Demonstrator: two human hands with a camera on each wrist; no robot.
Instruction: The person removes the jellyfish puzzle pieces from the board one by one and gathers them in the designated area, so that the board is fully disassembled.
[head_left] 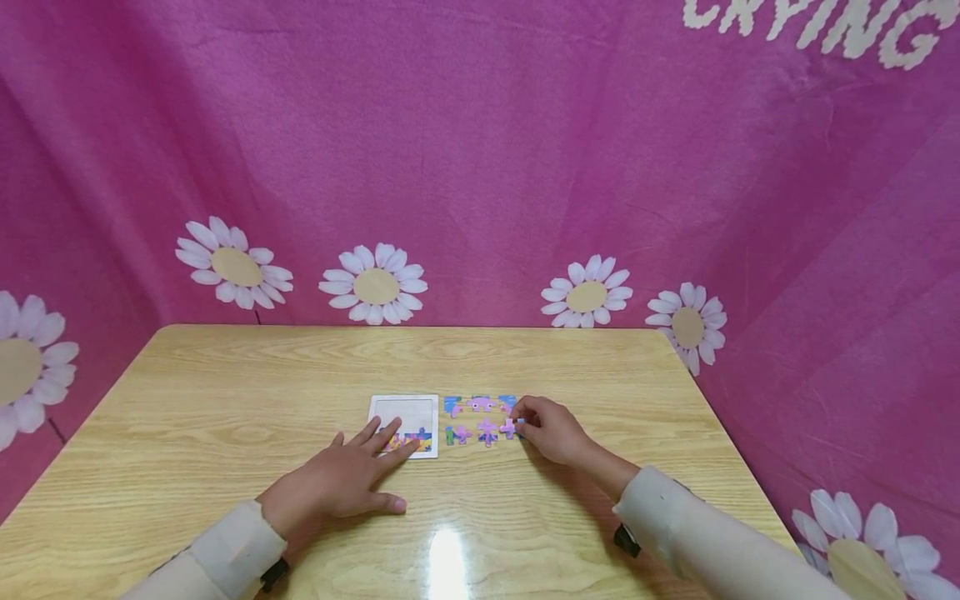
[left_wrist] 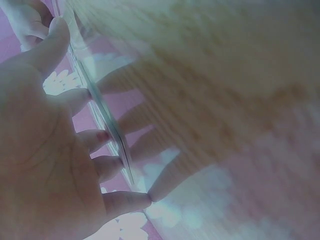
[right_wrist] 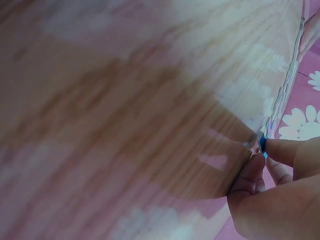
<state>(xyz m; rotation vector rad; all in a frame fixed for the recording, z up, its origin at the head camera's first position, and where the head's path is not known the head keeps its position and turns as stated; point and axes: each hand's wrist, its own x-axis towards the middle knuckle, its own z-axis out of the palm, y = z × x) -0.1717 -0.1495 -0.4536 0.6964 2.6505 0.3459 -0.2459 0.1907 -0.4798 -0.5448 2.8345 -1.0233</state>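
My left hand [head_left: 341, 479] lies spread over the lower left of a white puzzle tray [head_left: 405, 408]. Its fingers are straight, with fingertips on the tray and on the joined puzzle pieces [head_left: 420, 440] along the tray's lower edge. In the left wrist view these fingers [left_wrist: 125, 201] extend to the tabletop and the tray's side. At the right end of the loose pieces, my right hand [head_left: 555, 429] pinches a pink and blue puzzle piece [head_left: 509, 428] between thumb and finger. The right wrist view shows this piece's blue edge [right_wrist: 263, 142] between the fingertips, low at the table.
Loose jigsaw pieces lie in two rows right of the tray: an upper row with a pink eyed piece [head_left: 482, 404], and a lower row with a pink piece [head_left: 487, 432]. The wooden table [head_left: 300, 367] meets a pink flowered cloth [head_left: 480, 183] behind.
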